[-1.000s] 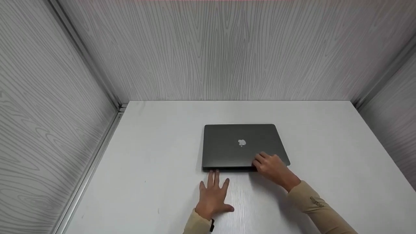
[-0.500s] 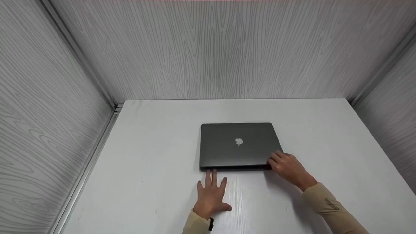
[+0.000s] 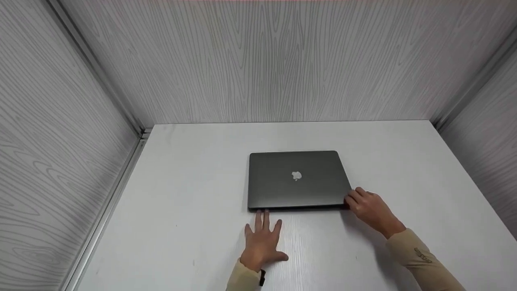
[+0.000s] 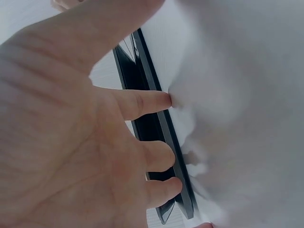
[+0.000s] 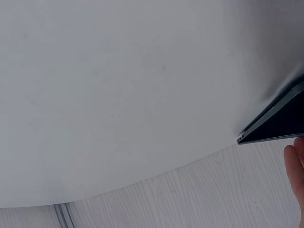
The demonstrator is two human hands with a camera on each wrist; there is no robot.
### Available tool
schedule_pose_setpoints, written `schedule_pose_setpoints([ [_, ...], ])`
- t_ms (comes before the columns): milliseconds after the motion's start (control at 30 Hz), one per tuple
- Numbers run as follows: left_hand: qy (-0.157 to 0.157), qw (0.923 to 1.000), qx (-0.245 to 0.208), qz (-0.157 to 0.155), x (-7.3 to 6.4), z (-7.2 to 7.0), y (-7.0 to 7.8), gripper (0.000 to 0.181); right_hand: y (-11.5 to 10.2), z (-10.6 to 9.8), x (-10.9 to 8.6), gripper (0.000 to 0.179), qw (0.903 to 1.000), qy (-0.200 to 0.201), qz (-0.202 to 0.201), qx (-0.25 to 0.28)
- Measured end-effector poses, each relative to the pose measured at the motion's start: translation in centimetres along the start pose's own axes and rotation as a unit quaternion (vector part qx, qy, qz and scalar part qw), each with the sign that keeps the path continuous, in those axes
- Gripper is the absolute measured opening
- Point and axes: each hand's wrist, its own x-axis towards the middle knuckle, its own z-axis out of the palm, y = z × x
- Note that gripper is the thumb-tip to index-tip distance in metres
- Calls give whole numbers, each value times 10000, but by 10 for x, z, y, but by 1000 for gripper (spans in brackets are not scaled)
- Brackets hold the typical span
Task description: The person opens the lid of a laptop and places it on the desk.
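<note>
A dark grey laptop (image 3: 299,190) with a pale apple logo lies on the white table. Its lid stands slightly raised from the base, and a narrow wedge shows between them in the right wrist view. At the near right corner, my right hand (image 3: 369,208) grips the lid with curled fingers; its thumb is hidden. In the right wrist view only some fingers (image 5: 295,166) show, against the lid's outer side. My left hand (image 3: 260,244) is spread palm down before the laptop, its longest fingertips at the near edge of the base (image 4: 152,73).
The white tabletop (image 3: 194,169) surrounds the laptop. A grey wood-grain panel (image 3: 266,60) rises behind it, with similar panels at left and right. A metal rail (image 3: 109,214) runs along the table's left edge.
My right hand has slid rightward along the laptop's near edge to the corner. The left hand has kept its pose. The whole head view has shifted slightly.
</note>
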Motion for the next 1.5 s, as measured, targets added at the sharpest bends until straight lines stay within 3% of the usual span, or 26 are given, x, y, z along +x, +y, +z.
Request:
schedule_pose_setpoints([
  [67, 5, 10000, 28, -16, 0, 0, 0, 98, 0, 0, -2, 6, 9999, -75, -1, 75],
  [200, 45, 10000, -48, -13, 1, 0, -1, 98, -1, 1, -1, 36, 9998, -160, -76, 45],
  [400, 20, 9999, -154, -63, 2, 2, -2, 97, -4, 2, 2, 41, 9998, -196, -72, 54],
  [633, 12, 9999, -125, -17, 2, 2, -3, 96, -6, 3, -3, 12, 9998, -86, -82, 186],
  [767, 62, 9999, -86, 9, 1, 2, -4, 96, -6, 6, -3, 16, 9995, 208, -24, 222],
  [867, 136, 9999, 10, 6, 1, 2, -4, 96, -4, 9, -3, 5, 9985, 500, -2, 207],
  [1067, 186, 9998, -31, 35, 2, 1, -3, 96, 2, 7, -5, 47, 9962, 868, 81, 77],
  [1500, 265, 9995, -114, 85, 0, 3, -4, 96, 9, 5, -3, 38, 9912, 1122, 662, 214],
])
